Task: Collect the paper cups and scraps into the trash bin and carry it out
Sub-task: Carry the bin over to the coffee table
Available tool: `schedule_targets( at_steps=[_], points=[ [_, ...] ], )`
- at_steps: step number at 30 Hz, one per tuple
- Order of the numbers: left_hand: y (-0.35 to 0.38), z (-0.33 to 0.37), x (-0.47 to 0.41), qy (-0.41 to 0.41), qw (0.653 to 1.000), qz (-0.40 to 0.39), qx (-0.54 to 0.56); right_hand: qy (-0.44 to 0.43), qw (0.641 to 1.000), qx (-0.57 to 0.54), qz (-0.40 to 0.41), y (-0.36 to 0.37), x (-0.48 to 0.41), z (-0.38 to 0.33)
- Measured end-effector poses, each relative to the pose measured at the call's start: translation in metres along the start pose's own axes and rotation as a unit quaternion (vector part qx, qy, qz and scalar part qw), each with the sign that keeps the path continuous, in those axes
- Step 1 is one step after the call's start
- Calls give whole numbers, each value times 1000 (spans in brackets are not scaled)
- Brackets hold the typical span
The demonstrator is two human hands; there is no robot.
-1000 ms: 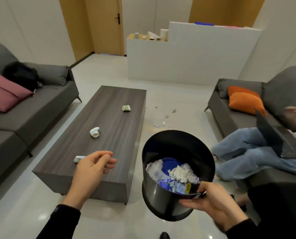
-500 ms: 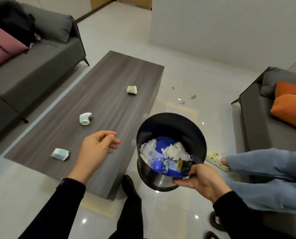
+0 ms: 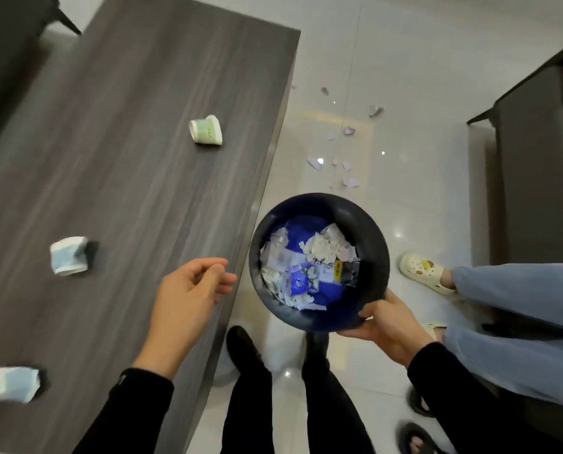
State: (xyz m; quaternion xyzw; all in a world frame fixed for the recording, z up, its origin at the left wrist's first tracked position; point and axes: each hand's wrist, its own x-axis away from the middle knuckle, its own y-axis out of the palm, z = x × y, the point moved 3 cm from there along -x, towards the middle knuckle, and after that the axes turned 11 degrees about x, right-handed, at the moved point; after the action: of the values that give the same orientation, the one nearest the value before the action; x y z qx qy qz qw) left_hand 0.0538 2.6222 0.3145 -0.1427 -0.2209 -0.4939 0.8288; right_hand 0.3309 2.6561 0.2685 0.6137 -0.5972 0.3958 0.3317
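Observation:
My right hand (image 3: 388, 326) grips the near rim of a round black trash bin (image 3: 370, 231), held above the floor beside the table; wrappers and crumpled paper lie inside it. My left hand (image 3: 188, 303) hovers over the table's right edge, fingers loosely curled and holding nothing. Three crushed paper cups lie on the dark wooden table (image 3: 126, 158): a green one (image 3: 206, 130) farthest, a blue one (image 3: 69, 255) left of my left hand, and another blue one (image 3: 10, 385) at the near left. White paper scraps (image 3: 336, 158) are strewn on the tiled floor beyond the bin.
A seated person's legs in blue jeans (image 3: 516, 309) and a cream clog (image 3: 424, 273) are close on the right, in front of a grey sofa (image 3: 532, 175). My own legs (image 3: 293, 394) stand between table and sofa. Another sofa's corner (image 3: 8, 44) shows top left.
The view has tilted steeply down and come closer to the table. The bin now sits lower beside the table edge, still in my right hand. My left hand stays empty over the table.

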Motion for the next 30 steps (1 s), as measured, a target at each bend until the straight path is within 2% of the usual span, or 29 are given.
schedule_targets(
  at_steps=[5, 15, 24, 30],
  points=[
    [32, -56, -60, -23, 1000, 15, -10, 29, 999, 29, -11, -10, -104, 9],
    [84, -188, -143, -92, 993, 60, -39, 73, 993, 81, -46, -16, -292, 75],
    [93, -227, -183, -100, 987, 61, -109, 106, 989, 94, -53, -15, -369, 114],
    [87, -239, -175, -133, 981, 61, -124, 114, 986, 123, -11, -14, -381, 118]
  ],
)
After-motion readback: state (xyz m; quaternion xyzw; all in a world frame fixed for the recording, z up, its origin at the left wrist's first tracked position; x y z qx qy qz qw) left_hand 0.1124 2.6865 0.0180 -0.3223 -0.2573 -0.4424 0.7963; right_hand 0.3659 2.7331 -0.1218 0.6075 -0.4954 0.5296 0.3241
